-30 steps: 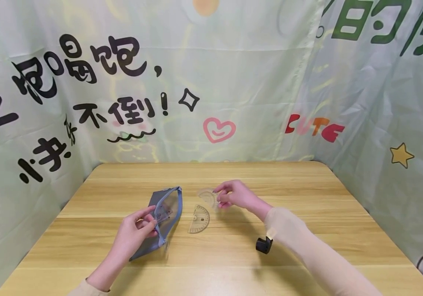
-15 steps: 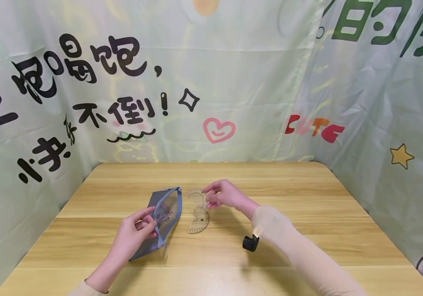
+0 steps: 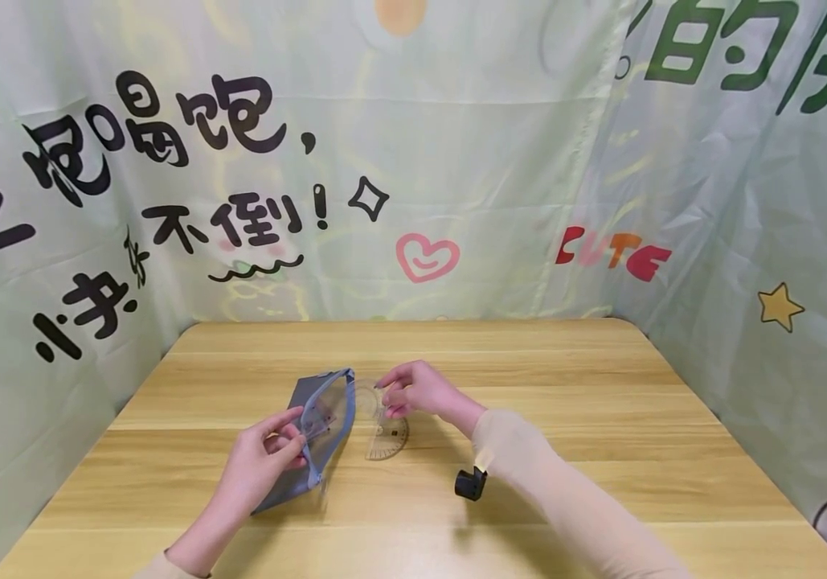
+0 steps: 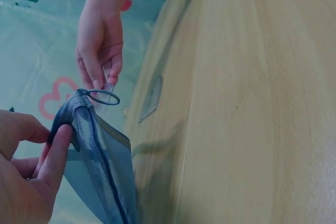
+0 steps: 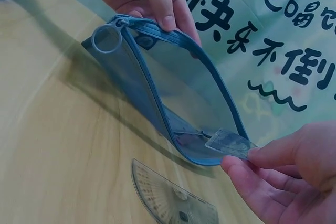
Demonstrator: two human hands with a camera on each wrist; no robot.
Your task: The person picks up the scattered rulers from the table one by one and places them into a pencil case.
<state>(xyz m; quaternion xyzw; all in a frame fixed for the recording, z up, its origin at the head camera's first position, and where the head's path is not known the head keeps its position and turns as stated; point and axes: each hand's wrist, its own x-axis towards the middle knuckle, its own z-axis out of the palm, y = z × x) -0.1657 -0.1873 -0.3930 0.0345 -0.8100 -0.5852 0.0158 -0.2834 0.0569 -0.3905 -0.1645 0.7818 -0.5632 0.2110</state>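
My left hand [image 3: 264, 446] grips the near rim of a blue-grey zipper pencil case [image 3: 305, 392], which stands tilted with its mouth spread. In the right wrist view, a few clear pieces show at the bottom of the case through the opening. My right hand [image 3: 423, 390] pinches a clear protractor [image 5: 229, 143] between thumb and fingers, right at the mouth of the case. Another protractor [image 3: 389, 444] lies flat on the table, just right of the case and partly below my right hand in the head view. A zipper pull ring [image 5: 106, 39] hangs at the case's end.
The wooden table [image 3: 565, 362] has rounded back corners. Printed cloth [image 3: 355, 145] hangs behind it and along both sides. A black camera [image 3: 469, 484] is attached at my right wrist, low over the table.
My right hand has moved left with the clear protractor, over the one on the table, up to the pencil case's mouth. The left hand and case have hardly moved.
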